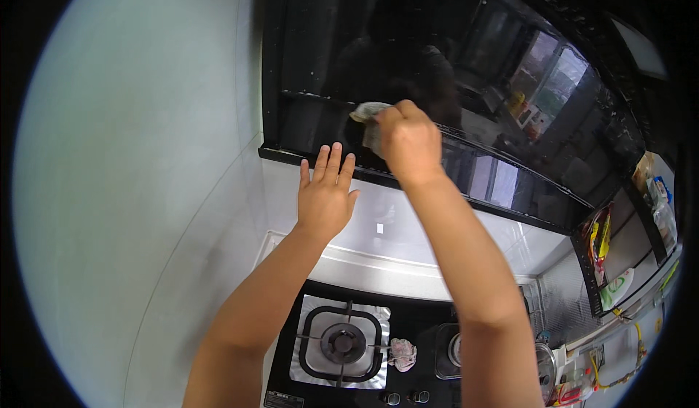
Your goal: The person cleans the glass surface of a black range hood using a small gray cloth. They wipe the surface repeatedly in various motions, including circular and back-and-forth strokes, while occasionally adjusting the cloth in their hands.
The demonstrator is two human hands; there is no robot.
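Note:
My right hand [409,140] grips a greyish cloth [372,129] and presses it against the glossy black panel of a range hood [322,124]. Part of the cloth is hidden behind my fingers. Lower and to the left, my left hand [326,192] is spread flat, its fingertips on the hood's lower black edge, holding nothing. Wet streaks and droplets show along a seam across the panel. The dark surface mirrors a window and a person's outline.
Below is a black gas hob [426,309] with a burner [343,343] on foil and a crumpled pinkish cloth [403,354] beside it. A tiled wall [136,135] rises at left. At right, a black shelf [592,277] holds packets, above a glass lid [546,367] and bottles.

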